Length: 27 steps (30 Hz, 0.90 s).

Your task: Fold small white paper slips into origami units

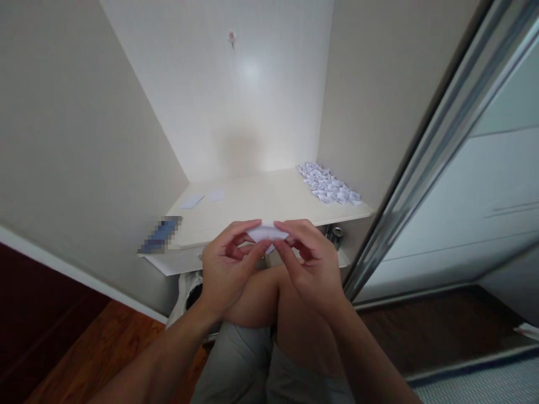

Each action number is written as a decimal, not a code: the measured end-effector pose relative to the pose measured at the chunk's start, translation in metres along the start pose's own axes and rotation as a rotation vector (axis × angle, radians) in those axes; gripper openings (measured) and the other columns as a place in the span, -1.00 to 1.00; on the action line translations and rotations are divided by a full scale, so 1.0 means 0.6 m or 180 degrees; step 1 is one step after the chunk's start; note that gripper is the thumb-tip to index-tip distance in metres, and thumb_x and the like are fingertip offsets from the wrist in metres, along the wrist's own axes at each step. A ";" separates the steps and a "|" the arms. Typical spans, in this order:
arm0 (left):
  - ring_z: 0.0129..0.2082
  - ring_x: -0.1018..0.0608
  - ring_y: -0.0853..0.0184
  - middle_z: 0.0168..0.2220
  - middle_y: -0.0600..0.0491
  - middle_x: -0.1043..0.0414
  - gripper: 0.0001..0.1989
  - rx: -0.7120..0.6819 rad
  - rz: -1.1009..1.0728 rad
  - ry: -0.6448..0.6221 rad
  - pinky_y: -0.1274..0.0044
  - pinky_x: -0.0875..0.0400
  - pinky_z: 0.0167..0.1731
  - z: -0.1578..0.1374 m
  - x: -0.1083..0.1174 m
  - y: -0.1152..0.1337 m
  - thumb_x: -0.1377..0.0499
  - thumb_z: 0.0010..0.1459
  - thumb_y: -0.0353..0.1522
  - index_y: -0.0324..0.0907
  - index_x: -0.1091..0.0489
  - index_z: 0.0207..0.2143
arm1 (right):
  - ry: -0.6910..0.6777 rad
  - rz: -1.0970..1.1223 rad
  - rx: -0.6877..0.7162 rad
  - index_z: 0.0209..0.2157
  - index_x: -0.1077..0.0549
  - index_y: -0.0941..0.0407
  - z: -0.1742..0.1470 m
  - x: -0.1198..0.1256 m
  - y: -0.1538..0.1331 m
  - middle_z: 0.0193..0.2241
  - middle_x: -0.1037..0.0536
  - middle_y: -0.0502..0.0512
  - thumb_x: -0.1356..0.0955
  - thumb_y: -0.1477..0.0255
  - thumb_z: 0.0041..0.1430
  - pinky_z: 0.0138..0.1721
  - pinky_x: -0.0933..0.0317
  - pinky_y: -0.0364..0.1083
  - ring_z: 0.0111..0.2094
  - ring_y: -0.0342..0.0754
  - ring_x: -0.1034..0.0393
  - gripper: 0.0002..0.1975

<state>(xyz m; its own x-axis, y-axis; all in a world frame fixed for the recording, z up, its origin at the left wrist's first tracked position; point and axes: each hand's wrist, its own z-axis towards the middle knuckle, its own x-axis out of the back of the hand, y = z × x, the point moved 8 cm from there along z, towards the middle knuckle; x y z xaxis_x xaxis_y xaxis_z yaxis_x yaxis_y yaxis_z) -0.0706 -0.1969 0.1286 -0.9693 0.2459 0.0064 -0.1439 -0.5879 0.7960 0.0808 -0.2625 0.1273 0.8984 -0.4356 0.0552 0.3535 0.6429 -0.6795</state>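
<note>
You wear light grey shorts (236, 362) that end above your knees (255, 300). Your 2 forearms (168, 341) are bare.

On the shelf (261, 202), the pile of papers (328, 185) lies along the right edge, starting at the back right corner. The first sheet (191, 202) is near the left edge; the second sheet (216, 195) lies just to its right. At the front left corner there is a blurred item (162, 233). Before the front edge, the paper (266, 232) is in the grip of the left hand (229, 264) and the right hand (314, 264). Below the shelf, near its front right corner, is a can (337, 235).
</note>
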 end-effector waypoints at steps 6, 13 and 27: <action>-0.26 -0.68 0.35 -0.26 0.07 -0.61 -0.80 0.0216 -0.0203 0.0031 0.55 -0.64 -0.22 0.030 -0.009 -0.093 -0.41 0.07 -0.49 -0.16 -0.55 -0.23 | 0.0161 0.0267 -0.0408 -0.18 -0.61 0.05 0.016 -0.011 0.102 -0.22 -0.60 0.07 -0.44 0.60 0.21 -0.20 -0.43 -0.10 -0.21 -0.08 -0.52 -0.80; -0.26 -0.65 0.42 -0.25 0.10 -0.58 -0.85 0.0584 -0.0185 -0.0197 0.64 -0.60 -0.24 0.057 -0.011 -0.164 -0.40 0.09 -0.49 -0.16 -0.50 -0.32 | -0.0009 0.0729 -0.1155 -0.26 -0.62 0.05 0.022 -0.032 0.201 -0.31 -0.64 0.02 -0.47 0.60 0.15 -0.20 -0.40 -0.11 -0.26 -0.09 -0.54 -0.83; -0.42 -0.67 0.38 -0.33 0.07 -0.63 -0.93 0.1297 -0.0187 -0.0364 0.60 -0.67 -0.42 0.049 0.024 -0.193 -0.36 0.15 -0.38 -0.18 -0.62 -0.30 | -0.0202 0.0315 -0.0807 -0.25 -0.66 -0.01 0.016 -0.074 0.192 -0.25 -0.66 0.07 -0.46 0.59 0.16 -0.15 -0.43 -0.02 -0.19 -0.01 -0.57 -0.79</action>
<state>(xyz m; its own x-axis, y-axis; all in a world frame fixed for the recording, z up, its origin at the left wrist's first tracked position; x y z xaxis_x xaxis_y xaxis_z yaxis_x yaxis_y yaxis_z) -0.0621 -0.1024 0.0544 -0.9301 0.3673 0.0026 -0.0854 -0.2232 0.9710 0.0844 -0.1631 0.0537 0.9427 -0.3331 0.0199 0.1941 0.4987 -0.8447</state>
